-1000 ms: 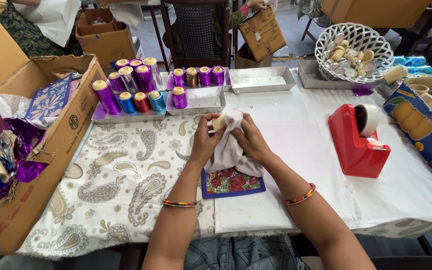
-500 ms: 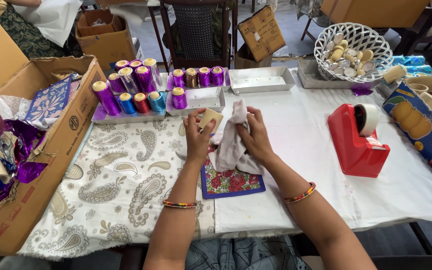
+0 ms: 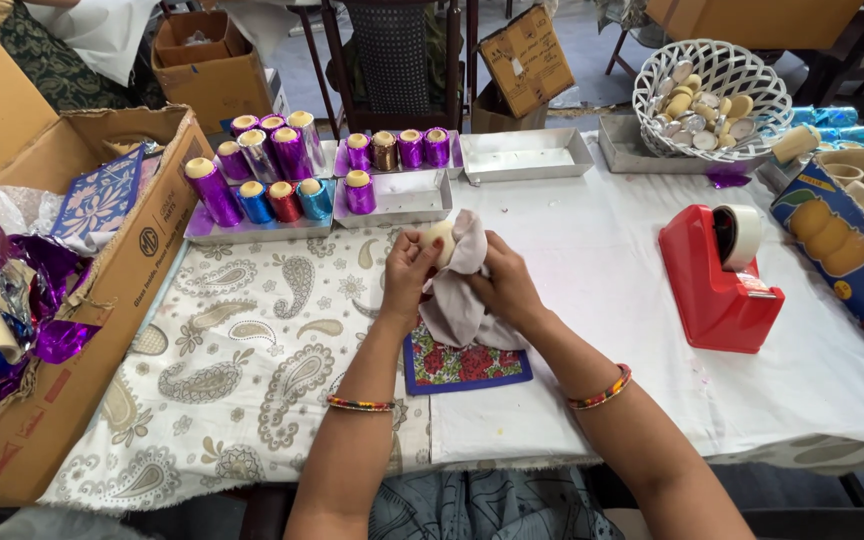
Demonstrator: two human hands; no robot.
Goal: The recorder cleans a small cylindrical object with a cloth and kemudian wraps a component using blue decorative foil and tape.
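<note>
Left hand point(image 3: 410, 272) fingers grip a cream candle point(image 3: 439, 240), right hand point(image 3: 505, 285) fingers clutch a cloth point(image 3: 459, 300), above a floral mat point(image 3: 464, 367).

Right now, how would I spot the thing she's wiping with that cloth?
Start at the red tape dispenser on the white table and look left to the two hands. The left hand holds a small cream cylinder against a grey cloth. Unlike the foil-wrapped cylinders behind, it is bare.
</note>
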